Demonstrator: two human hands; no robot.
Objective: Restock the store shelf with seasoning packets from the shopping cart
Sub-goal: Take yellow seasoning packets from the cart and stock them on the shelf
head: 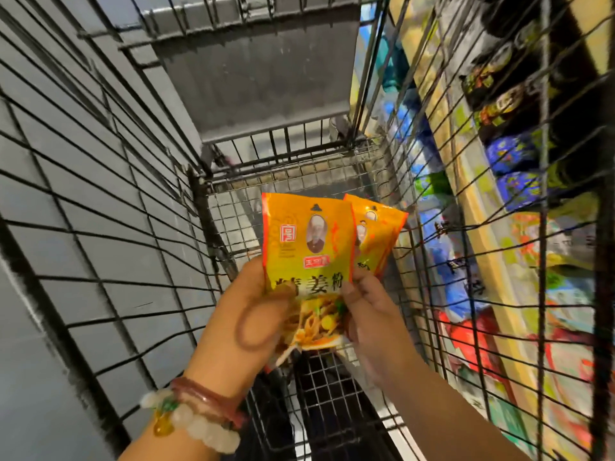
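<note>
Above the cart (293,201), left hand (253,314) and right hand (372,314) pinching fanned seasoning packets (309,247), grip clamped, presumably for shelving rightward.

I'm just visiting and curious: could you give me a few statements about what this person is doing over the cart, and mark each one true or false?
1. Both hands hold yellow packets. True: the left hand and right hand grip the front packet, with a second packet behind it.
2. The packets are blue. False: they are yellow-orange.
3. The hands are above a wire cart. True.
4. Bracelets are on the right wrist. False: the bracelets are on the left wrist.
5. The shelf stands to the left. False: it is to the right, behind the cart's mesh.
</note>
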